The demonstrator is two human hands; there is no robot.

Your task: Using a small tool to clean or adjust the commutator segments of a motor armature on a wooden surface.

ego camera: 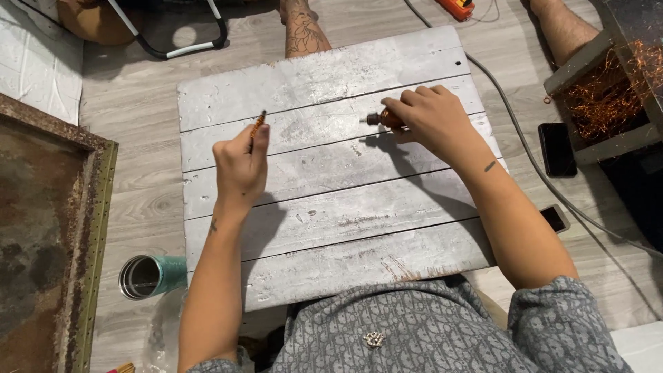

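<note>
Orange-handled small tool (384,119) lies clasped under my right hand (431,117) on the grey weathered plank board (331,207), its dark tip showing. My left hand (240,164) pinches a thin orange stick (257,125) above the board.

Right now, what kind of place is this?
Probably a home craft or workshop corner on the floor: a whitewashed plank board, a rusty framed panel, and a box of copper wire nearby.
</note>
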